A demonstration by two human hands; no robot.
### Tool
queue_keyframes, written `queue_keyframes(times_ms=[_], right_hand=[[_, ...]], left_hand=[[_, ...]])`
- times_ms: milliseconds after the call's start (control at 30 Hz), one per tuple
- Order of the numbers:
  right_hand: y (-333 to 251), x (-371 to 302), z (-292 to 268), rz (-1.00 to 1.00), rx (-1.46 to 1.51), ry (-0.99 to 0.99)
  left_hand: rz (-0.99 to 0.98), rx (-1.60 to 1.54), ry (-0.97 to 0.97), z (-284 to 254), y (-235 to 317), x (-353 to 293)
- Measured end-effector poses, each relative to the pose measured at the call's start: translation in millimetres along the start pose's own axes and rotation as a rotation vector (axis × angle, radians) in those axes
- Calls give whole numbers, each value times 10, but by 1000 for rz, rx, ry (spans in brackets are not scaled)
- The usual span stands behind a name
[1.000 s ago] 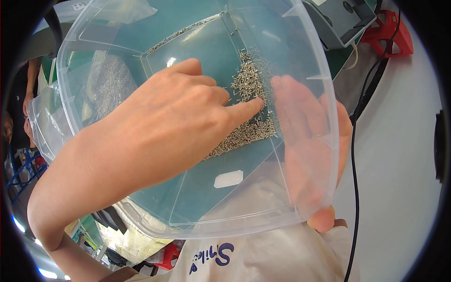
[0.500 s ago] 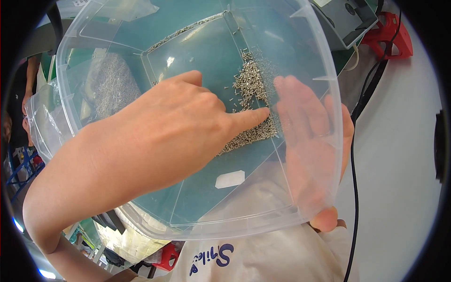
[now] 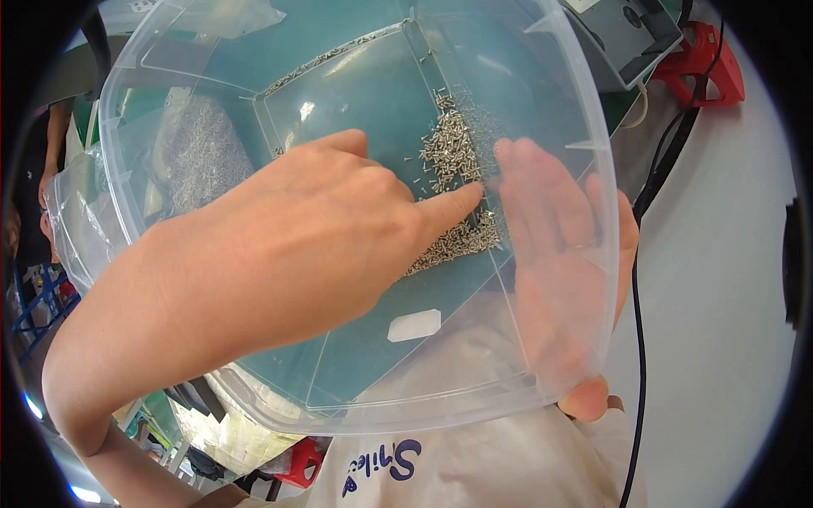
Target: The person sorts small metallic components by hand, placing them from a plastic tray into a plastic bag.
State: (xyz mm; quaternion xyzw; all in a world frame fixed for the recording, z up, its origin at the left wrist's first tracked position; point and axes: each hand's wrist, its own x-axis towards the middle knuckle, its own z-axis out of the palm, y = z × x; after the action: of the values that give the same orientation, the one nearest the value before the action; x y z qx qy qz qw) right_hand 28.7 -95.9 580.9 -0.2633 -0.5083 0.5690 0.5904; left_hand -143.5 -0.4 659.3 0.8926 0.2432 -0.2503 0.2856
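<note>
A large clear plastic box [image 3: 364, 415] fills the middle of the view. Small silvery metal pieces, like short screws or pins [image 3: 450, 152], lie heaped along the foot of its right wall. My left hand [image 3: 339, 212] reaches into the box from the left, back upward. One digit is stretched out, its tip touching the pile near the wall; the other fingers are bent and mostly hidden beneath the hand. Through the plastic, my right hand [image 3: 550, 237] shows flat against the outside of the right wall, with its thumb by the lower right rim, holding the box.
A clear bag of fine silvery pieces [image 3: 203, 152] shows through the box's left side. A grey metal case [image 3: 627, 38] and a red stool [image 3: 707, 63] stand at upper right. A black cable [image 3: 641, 339] hangs right of the box. Another person's arm [image 3: 58, 144] is at far left.
My left hand's outstretched fingertip has shifted slightly up along the wall. A small gap now shows in the pile below it. My right hand and the box have hardly moved.
</note>
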Motion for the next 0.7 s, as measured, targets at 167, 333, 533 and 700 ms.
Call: queue_keyframes(times_ms=[167,333,533,700], right_hand=[[9,1,3,-3,-1,-3],[7,3,-16,-17,-18,-10],[30,-1,-15,-25,-13,-14],[21,3,-26,-19,-13,-28]], left_hand=[[-14,-36,7,1,-5,-2],[2,-30,21,-18,1,-15],[-18,-49,12,-16,-7,0],[-23,-35,-17,10,-5,2]])
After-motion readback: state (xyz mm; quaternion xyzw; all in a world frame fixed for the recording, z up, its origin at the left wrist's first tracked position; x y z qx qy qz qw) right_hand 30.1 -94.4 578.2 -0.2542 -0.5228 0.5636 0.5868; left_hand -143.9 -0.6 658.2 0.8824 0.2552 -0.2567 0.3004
